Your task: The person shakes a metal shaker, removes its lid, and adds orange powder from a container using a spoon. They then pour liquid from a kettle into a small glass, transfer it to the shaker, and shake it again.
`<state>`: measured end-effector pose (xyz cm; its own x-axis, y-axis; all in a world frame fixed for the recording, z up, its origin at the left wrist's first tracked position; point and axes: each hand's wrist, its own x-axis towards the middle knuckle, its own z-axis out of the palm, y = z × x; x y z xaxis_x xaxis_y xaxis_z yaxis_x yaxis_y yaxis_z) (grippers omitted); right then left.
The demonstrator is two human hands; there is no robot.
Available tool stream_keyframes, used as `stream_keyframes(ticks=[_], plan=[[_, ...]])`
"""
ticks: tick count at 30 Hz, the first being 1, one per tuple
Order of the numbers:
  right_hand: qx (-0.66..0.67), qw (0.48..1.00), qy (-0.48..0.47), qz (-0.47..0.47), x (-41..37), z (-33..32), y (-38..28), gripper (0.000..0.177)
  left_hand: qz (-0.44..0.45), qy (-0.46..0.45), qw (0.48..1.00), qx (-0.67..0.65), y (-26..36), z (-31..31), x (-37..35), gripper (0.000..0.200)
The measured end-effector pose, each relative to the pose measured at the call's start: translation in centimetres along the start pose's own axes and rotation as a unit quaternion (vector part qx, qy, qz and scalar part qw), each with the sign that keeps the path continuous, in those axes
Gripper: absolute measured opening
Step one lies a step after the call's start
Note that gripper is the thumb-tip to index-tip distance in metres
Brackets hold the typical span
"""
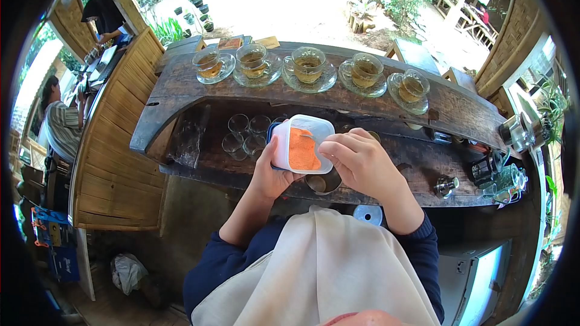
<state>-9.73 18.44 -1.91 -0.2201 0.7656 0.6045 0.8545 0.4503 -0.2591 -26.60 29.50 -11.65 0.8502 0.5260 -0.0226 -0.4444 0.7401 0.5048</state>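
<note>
My left hand (269, 172) is wrapped round a clear plastic tub (312, 122), tilted toward me, with orange powder (303, 151) inside. A dark blue lid (272, 131) shows behind the tub, on its left side. At the tub's right rim, my right hand (356, 160) is closed in a pinch. A pale, thin piece that looks like a small spoon (307, 135) lies over the powder and runs toward those fingers; the fingers hide its grip end. Beyond the hands, several glass cups of amber drink, such as the middle cup (306, 66), stand on saucers.
The cups line a raised wooden counter (447, 104). On the shelf below stand several empty glasses (238, 124), with a glass jug (512, 178) at the right. A bamboo partition (118, 157) is at the left; two people (63, 124) are beyond it. A white appliance (477, 278) stands lower right.
</note>
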Motion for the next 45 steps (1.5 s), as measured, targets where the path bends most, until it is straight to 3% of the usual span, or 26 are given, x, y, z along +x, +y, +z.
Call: stream_keyframes(ticks=[4, 6, 12, 17, 27, 33, 37, 40, 42, 45], plan=[[0.084, 0.995, -0.014, 0.041, -0.1, 0.6, 0.8, 0.014, 0.011, 0.021, 1.000, 0.001, 0.5, -0.5, 0.3, 0.063], [0.197, 0.973, -0.019, 0.120, -0.1, 1.4, 1.0, 0.009, 0.042, 0.055, 0.997, 0.015, 1.0, -0.3, 0.1, 0.062], [0.303, 0.942, 0.001, 0.145, 0.1, 3.2, 1.6, 0.007, 0.034, 0.037, 0.999, -0.008, 1.2, -2.0, 0.1, 0.060], [0.343, 0.919, 0.006, 0.194, -0.2, 4.2, 1.4, 0.009, 0.039, 0.113, 0.993, -0.002, 0.8, -2.0, 0.1, 0.061], [0.437, 0.841, 0.023, 0.320, 0.0, 5.2, 0.6, 0.016, 0.035, 0.117, 0.992, 0.019, 0.2, -1.7, -0.3, 0.061], [0.489, 0.804, 0.042, 0.336, 0.2, 5.0, 1.0, 0.017, 0.037, 0.105, 0.994, 0.023, -0.1, -1.8, -0.7, 0.061], [0.480, 0.809, 0.051, 0.335, 0.1, 4.6, 1.1, 0.018, 0.030, 0.100, 0.994, 0.003, -0.2, -1.8, -1.0, 0.060], [0.428, 0.850, 0.080, 0.296, 0.1, 4.2, 0.6, 0.018, 0.024, 0.104, 0.994, -0.001, -0.2, -1.9, -1.3, 0.060], [0.355, 0.903, 0.093, 0.221, -0.1, 4.0, 0.6, 0.016, 0.020, 0.109, 0.994, 0.004, -0.2, -2.0, -1.5, 0.059], [0.346, 0.909, 0.114, 0.201, -0.3, 3.8, 0.7, 0.010, 0.020, 0.105, 0.994, 0.001, -0.1, -2.2, -1.6, 0.059]])
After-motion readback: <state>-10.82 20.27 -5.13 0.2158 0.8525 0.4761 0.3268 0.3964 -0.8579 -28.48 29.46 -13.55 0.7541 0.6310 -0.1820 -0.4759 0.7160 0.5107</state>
